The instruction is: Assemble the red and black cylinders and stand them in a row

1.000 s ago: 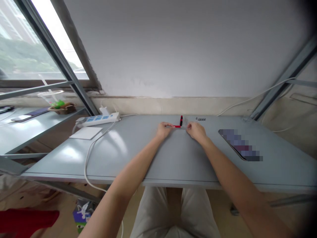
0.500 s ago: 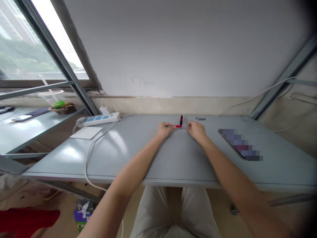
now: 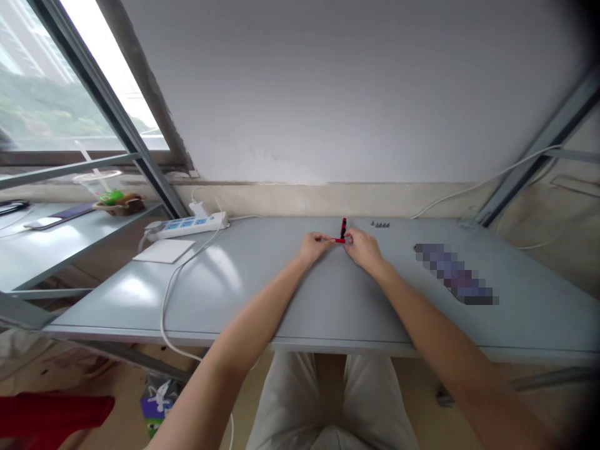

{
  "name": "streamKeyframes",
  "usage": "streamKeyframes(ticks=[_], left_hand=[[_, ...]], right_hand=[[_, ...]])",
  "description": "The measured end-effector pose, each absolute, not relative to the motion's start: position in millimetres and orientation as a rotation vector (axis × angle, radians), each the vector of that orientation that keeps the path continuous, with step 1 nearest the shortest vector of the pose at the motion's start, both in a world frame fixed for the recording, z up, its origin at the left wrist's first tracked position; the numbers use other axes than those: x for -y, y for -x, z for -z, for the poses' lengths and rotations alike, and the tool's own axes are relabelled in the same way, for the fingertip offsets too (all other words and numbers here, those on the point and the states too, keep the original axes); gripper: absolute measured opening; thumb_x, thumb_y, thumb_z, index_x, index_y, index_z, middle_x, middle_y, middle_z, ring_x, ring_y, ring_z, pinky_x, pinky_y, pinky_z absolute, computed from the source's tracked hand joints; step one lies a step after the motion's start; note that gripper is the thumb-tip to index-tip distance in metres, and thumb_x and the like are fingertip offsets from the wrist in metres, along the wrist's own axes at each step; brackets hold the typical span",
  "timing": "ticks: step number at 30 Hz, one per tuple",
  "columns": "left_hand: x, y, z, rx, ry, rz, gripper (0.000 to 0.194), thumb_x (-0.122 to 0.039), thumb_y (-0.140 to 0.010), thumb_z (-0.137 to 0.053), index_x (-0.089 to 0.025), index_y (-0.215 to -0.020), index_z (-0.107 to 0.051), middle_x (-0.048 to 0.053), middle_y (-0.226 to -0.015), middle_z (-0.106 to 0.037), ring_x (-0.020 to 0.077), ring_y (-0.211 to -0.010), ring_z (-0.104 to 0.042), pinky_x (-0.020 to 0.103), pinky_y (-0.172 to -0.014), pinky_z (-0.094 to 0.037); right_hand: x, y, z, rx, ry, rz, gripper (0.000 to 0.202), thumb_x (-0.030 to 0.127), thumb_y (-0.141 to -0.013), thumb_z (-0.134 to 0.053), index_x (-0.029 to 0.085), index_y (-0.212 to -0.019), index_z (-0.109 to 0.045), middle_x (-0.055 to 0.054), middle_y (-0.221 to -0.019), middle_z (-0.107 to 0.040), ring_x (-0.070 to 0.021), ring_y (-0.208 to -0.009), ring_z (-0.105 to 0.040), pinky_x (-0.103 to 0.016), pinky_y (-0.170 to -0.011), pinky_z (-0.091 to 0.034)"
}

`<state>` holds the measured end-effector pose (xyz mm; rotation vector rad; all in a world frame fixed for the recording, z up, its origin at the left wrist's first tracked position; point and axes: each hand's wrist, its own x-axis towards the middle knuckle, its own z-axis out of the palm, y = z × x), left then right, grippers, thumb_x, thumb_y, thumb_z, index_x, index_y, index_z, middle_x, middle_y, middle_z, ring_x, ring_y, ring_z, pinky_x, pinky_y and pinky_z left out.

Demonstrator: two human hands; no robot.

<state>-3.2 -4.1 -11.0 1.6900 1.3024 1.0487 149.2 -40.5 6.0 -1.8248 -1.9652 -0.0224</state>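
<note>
My left hand (image 3: 313,246) pinches the left end of a small red stick-like piece (image 3: 339,240) over the grey desk. At that piece's right end is my right hand (image 3: 364,245), its fingers closed; what they grip is too small to make out. Just behind the fingertips a red and black piece (image 3: 344,226) points toward the wall. Several tiny dark parts (image 3: 380,225) lie in a row behind and to the right of my right hand.
On the grey desk (image 3: 319,306), a phone with a blurred screen (image 3: 454,273) lies to the right. A white power strip (image 3: 192,226), a flat white square (image 3: 164,251) and a white cable (image 3: 165,294) are on the left. Behind stands the wall (image 3: 328,94).
My right hand has moved left to the right end of the red piece. The clear, filmy thing beside its fingers no longer shows. My left hand has hardly moved.
</note>
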Motion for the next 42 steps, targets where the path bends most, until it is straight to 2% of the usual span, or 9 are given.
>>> streamKeyframes(ticks=[4,9,13,16,19,27,37,42], left_hand=[[5,2,9,-1.278,-1.692,-1.068,0.025,-0.037,-0.067,-0.066,-0.015,-0.077,-0.07,0.004,-0.073,-0.065,0.0131,-0.071,-0.054,0.025,-0.068,-0.042],[15,0,1,-1.251,-1.623,-1.118,0.03,-0.035,-0.07,-0.066,-0.013,-0.091,-0.068,0.008,-0.086,-0.067,0.0136,-0.076,-0.057,0.026,-0.072,-0.044],[23,-2,-3,-1.172,-1.625,-1.048,0.024,-0.036,-0.072,-0.063,-0.014,-0.081,-0.067,0.005,-0.077,-0.066,0.0126,-0.071,-0.056,0.025,-0.07,-0.043],[21,-1,-3,-1.181,-1.664,-1.044,0.021,-0.035,-0.074,-0.06,-0.014,-0.074,-0.065,0.003,-0.072,-0.064,0.0113,-0.066,-0.055,0.024,-0.067,-0.042],[10,7,-4,-1.325,-1.759,-1.043,0.02,-0.033,-0.074,-0.059,-0.014,-0.073,-0.064,0.005,-0.074,-0.064,0.0127,-0.067,-0.055,0.025,-0.066,-0.041],[-16,35,-6,-1.897,-1.986,-0.951,0.018,-0.029,-0.08,-0.05,-0.017,-0.084,-0.062,0.012,-0.093,-0.066,0.0221,-0.095,-0.057,0.038,-0.089,-0.034],[-25,33,3,-2.019,-1.94,-0.788,0.011,-0.027,-0.073,-0.057,-0.018,-0.076,-0.063,0.011,-0.092,-0.066,0.0264,-0.099,-0.055,0.041,-0.088,-0.034],[-26,33,5,-2.032,-1.89,-0.793,0.012,-0.03,-0.072,-0.059,-0.019,-0.075,-0.063,0.01,-0.09,-0.066,0.0266,-0.102,-0.053,0.041,-0.088,-0.033]], right_hand=[[41,-149,-6,1.975,1.814,0.015,0.017,0.019,-0.079,-0.054,0.02,-0.094,-0.062,-0.007,-0.095,-0.064,-0.0196,-0.088,-0.058,-0.029,-0.074,-0.039],[42,-147,-9,1.892,1.789,-0.107,0.016,0.028,-0.08,-0.056,0.02,-0.09,-0.064,-0.005,-0.085,-0.067,-0.0179,-0.078,-0.06,-0.027,-0.068,-0.04],[41,-143,-7,1.874,1.708,-0.213,0.017,0.03,-0.079,-0.056,0.021,-0.089,-0.066,-0.004,-0.083,-0.067,-0.0168,-0.077,-0.06,-0.025,-0.067,-0.04],[41,-143,-5,1.898,1.659,-0.257,0.021,0.026,-0.077,-0.057,0.021,-0.096,-0.064,-0.004,-0.087,-0.067,-0.016,-0.077,-0.06,-0.024,-0.067,-0.041],[39,-149,-6,1.883,1.698,-0.232,0.027,0.023,-0.077,-0.057,0.02,-0.103,-0.063,-0.005,-0.089,-0.067,-0.0164,-0.079,-0.06,-0.025,-0.068,-0.042],[33,-169,-5,1.795,1.966,-0.094,0.018,0.025,-0.078,-0.052,0.018,-0.085,-0.067,-0.009,-0.085,-0.067,-0.019,-0.078,-0.06,-0.026,-0.066,-0.041],[30,-174,-2,1.77,2.062,-0.034,0.017,0.026,-0.079,-0.05,0.019,-0.079,-0.066,-0.008,-0.083,-0.067,-0.0208,-0.078,-0.06,-0.028,-0.065,-0.042],[26,-176,8,1.711,2.058,0.038,0.02,0.031,-0.078,-0.055,0.017,-0.088,-0.066,-0.01,-0.093,-0.065,-0.0232,-0.088,-0.059,-0.032,-0.073,-0.043]])
